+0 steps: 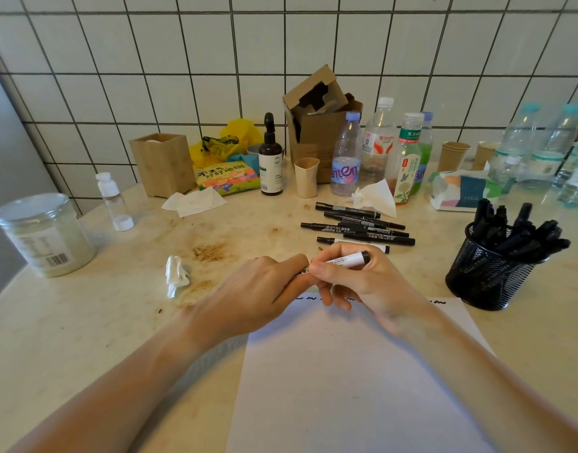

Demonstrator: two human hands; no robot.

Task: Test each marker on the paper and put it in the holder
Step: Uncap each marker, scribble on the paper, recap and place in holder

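A white marker (348, 259) with a black end lies across my right hand (353, 282), which grips its barrel above the top edge of the paper (346, 380). My left hand (261, 295) meets it from the left, its fingers curled round the marker's hidden left end. Short black test marks run along the paper's top edge. Several black markers (363, 225) lie in a loose pile on the table beyond my hands. A black mesh holder (487, 276) at the right holds several black markers.
A crumpled tissue (176, 274) lies left of my hands beside brown crumbs. A plastic jar (42, 233) stands at the far left. Bottles, a cardboard box (317, 125), a wooden box (163, 161), paper cups and a tissue pack (461, 191) crowd the back along the tiled wall.
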